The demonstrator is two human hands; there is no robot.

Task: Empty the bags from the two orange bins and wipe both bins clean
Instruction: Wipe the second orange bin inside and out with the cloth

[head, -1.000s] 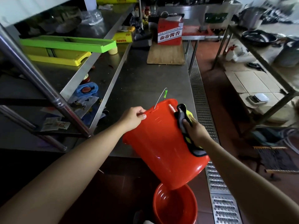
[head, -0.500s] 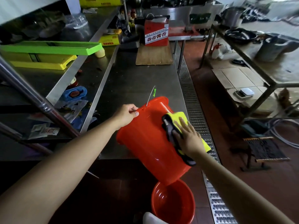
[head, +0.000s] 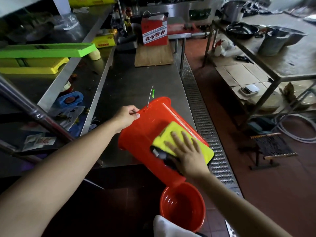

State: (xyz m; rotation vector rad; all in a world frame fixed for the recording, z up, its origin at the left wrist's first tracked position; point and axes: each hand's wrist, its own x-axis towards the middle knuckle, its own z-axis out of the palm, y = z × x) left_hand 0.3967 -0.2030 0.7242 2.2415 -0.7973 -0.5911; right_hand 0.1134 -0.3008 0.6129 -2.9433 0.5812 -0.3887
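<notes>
One orange bin [head: 145,144] is tipped on its side over the near edge of the steel counter [head: 136,82], its open mouth facing away from me. My left hand [head: 127,116] pinches its rim beside the wire handle. My right hand [head: 186,152] lies flat, fingers spread, pressing a yellow and black cloth [head: 169,135] against the bin's outer wall. The second orange bin [head: 183,207] stands upright on the floor right below, and looks empty inside.
A perforated floor drain grate [head: 203,117] runs along the counter's right side. A wooden board [head: 153,55] and a red box [head: 154,31] sit at the counter's far end. Green and yellow trays [head: 42,57] lie on the left shelf. A steel pole [head: 34,112] slants at left.
My right hand slid the cloth from the bin's rim down along its side and flattened it out, yellow face up. The left hand kept its hold on the rim.
</notes>
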